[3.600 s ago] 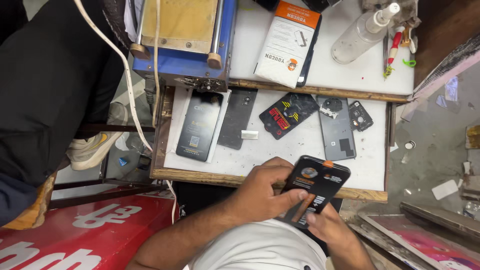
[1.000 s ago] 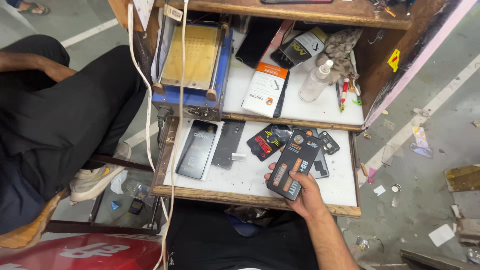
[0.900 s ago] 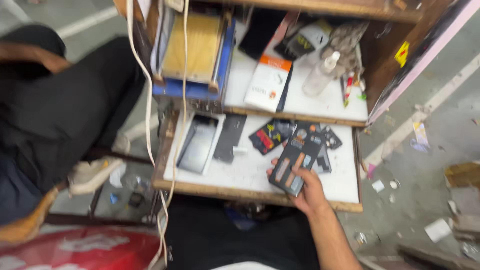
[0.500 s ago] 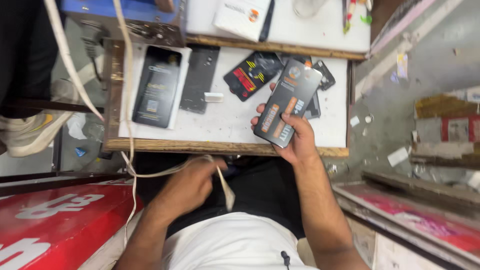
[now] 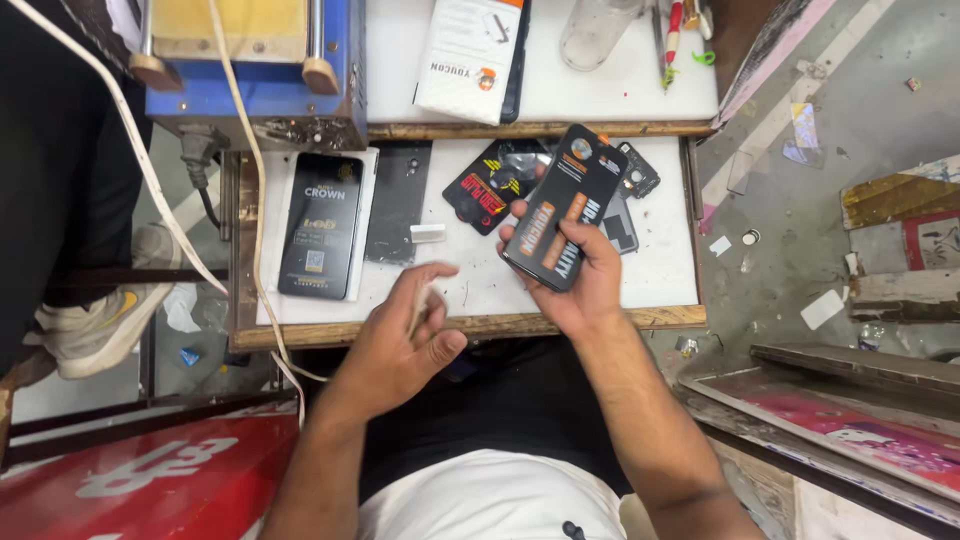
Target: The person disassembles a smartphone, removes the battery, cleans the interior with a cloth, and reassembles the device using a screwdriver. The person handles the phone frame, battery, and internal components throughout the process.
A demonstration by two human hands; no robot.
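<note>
Right hand (image 5: 588, 285) is gripping a black pack (image 5: 563, 205), slim and oblong with orange marks and a round emblem at its top. It is holding the pack tilted just above the right half of the white tray (image 5: 665, 270), thumb on the left edge, fingers wrapping behind.

Left hand (image 5: 400, 340) is hovering over the tray's front edge, near the pack but not touching it. Its fingers are curling loosely, and something pale may be sitting between them. I cannot tell whether it is pinching anything.

Step, as a judgement: the pack is being held up and presented while the other hand is coming in. A next move would call for the left hand to get a clean hold on a pack edge while the right hand is keeping it steady.

Packages and labels:
- A black box (image 5: 320, 225) with pale lettering is lying on a white sleeve at tray left.
- A dark panel (image 5: 398, 195) is lying just beside it, with a small white tab (image 5: 428, 233) at its lower end.
- A black-red packet (image 5: 488, 185) is lying left of the pack, partly under it.
- Grey phone backs (image 5: 628, 205) are peeking out behind the pack.
- A white carton (image 5: 470, 55) with an orange corner is sitting on the upper shelf, between a blue machine (image 5: 260, 90) and a clear bottle (image 5: 595, 30).
- A red sign (image 5: 150, 480) with pale letters is lying at lower left.
</note>
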